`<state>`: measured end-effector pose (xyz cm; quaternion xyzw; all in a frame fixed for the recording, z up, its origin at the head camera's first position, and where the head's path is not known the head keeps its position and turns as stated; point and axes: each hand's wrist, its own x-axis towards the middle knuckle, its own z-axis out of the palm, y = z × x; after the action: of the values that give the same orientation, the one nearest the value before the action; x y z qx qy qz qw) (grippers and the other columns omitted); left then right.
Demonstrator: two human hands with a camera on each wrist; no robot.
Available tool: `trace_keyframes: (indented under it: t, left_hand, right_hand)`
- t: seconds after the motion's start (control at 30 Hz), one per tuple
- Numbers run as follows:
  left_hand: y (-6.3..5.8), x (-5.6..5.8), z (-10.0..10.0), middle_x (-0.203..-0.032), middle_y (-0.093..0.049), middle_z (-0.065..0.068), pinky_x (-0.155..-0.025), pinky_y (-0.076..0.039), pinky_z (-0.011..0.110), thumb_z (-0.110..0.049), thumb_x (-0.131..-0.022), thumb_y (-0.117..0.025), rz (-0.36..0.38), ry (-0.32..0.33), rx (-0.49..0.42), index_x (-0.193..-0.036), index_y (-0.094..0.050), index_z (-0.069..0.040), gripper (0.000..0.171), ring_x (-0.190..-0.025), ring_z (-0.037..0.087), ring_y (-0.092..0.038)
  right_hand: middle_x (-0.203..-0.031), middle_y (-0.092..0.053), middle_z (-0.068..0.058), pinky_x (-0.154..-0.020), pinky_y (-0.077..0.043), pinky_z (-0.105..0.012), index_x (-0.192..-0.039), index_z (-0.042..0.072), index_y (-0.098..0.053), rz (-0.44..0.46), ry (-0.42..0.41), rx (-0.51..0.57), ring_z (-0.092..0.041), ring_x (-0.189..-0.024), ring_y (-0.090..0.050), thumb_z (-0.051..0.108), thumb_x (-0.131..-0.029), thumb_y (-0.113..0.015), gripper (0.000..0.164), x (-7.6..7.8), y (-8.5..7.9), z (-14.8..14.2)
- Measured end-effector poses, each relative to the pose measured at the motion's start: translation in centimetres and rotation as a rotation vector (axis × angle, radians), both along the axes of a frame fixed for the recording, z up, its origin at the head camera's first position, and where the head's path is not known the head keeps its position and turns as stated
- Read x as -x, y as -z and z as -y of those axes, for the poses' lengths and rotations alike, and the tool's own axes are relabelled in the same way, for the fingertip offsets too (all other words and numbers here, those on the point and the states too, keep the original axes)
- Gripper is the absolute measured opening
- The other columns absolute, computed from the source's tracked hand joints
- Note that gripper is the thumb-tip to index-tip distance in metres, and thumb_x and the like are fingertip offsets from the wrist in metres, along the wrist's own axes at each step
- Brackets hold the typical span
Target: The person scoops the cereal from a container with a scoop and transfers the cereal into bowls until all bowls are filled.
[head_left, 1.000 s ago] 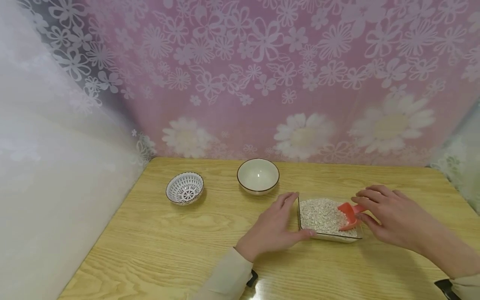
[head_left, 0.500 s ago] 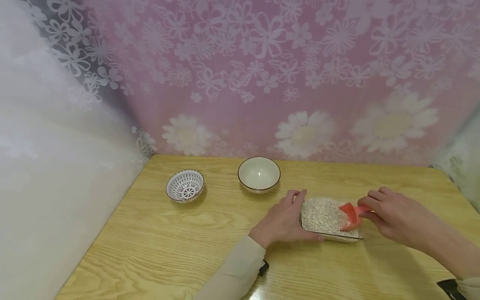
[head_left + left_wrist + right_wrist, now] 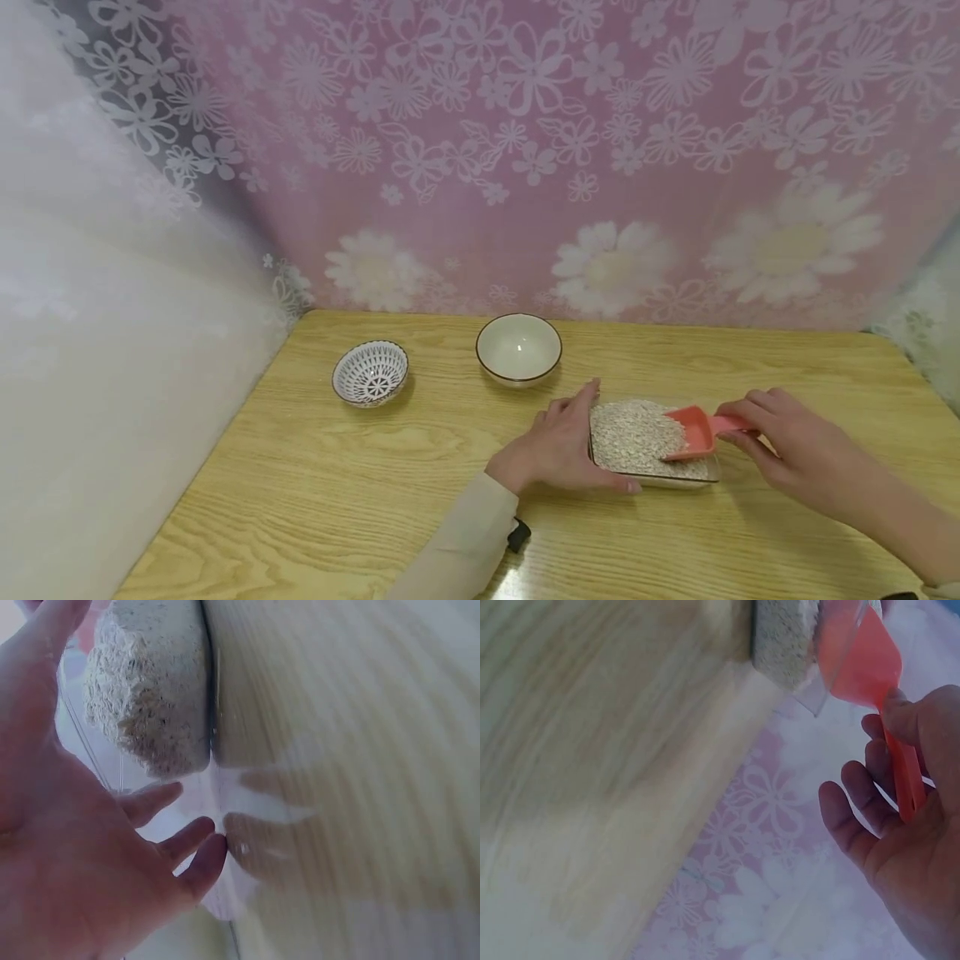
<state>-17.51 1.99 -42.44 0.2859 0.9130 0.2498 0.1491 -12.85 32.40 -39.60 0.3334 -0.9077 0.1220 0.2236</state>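
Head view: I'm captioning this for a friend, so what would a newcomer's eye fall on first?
The red scoop, held by the right hand, stands out against the pale flakes in the clear dish, on the right side of the table. The left hand rests at that dish's left end. Behind, the pink flowered backdrop fills much of the view's upper part.

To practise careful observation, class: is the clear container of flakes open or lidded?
Open: no lid covers the clear container, and the red scoop in the right hand reaches inside to the flakes.
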Motion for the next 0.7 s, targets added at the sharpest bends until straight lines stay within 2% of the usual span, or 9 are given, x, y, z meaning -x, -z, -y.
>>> trace_keyframes:
  t: [0.13,0.23,0.47,0.7]
  left_hand:
    - [0.1,0.1,-0.2,-0.165,-0.030,-0.013,-0.124,-0.026,0.054,-0.074,-0.073,-0.078,0.027,0.014,-0.012,-0.165,0.002,-0.029,0.129,-0.150,0.024,-0.033]
    - [0.1,0.2,-0.3,-0.163,-0.030,-0.013,-0.122,-0.027,0.053,-0.073,-0.073,-0.078,0.031,0.015,-0.013,-0.164,-0.003,-0.029,0.126,-0.148,0.023,-0.034]
    - [0.4,0.4,-0.4,-0.162,-0.034,-0.010,-0.118,-0.031,0.050,-0.075,-0.071,-0.079,0.029,0.011,0.002,-0.163,-0.002,-0.031,0.128,-0.143,0.021,-0.038]
    - [0.1,0.3,-0.5,-0.167,-0.028,-0.003,-0.124,-0.025,0.056,-0.075,-0.072,-0.078,0.045,0.004,0.010,-0.164,0.007,-0.033,0.133,-0.150,0.023,-0.032]
  right_hand:
    - [-0.086,-0.056,0.019,-0.067,-0.037,-0.012,-0.102,0.016,-0.071,-0.033,-0.017,0.051,-0.002,-0.080,-0.046,0.043,-0.102,-0.058,0.031,0.0,1.0,0.4]
    - [-0.085,-0.056,0.018,-0.066,-0.036,-0.013,-0.101,0.015,-0.071,-0.048,-0.013,0.068,-0.002,-0.079,-0.044,0.046,-0.103,-0.054,0.036,0.0,1.4,0.7]
    - [-0.087,-0.058,0.017,-0.069,-0.038,-0.014,-0.103,0.015,-0.071,-0.049,-0.011,0.073,-0.005,-0.080,-0.047,0.039,-0.100,-0.063,0.026,0.0,2.2,1.6]
    - [-0.087,-0.057,0.018,-0.069,-0.037,-0.014,-0.107,0.015,-0.072,-0.020,0.005,0.087,-0.005,-0.081,-0.048,0.026,-0.094,-0.075,0.018,0.0,3.0,2.3]
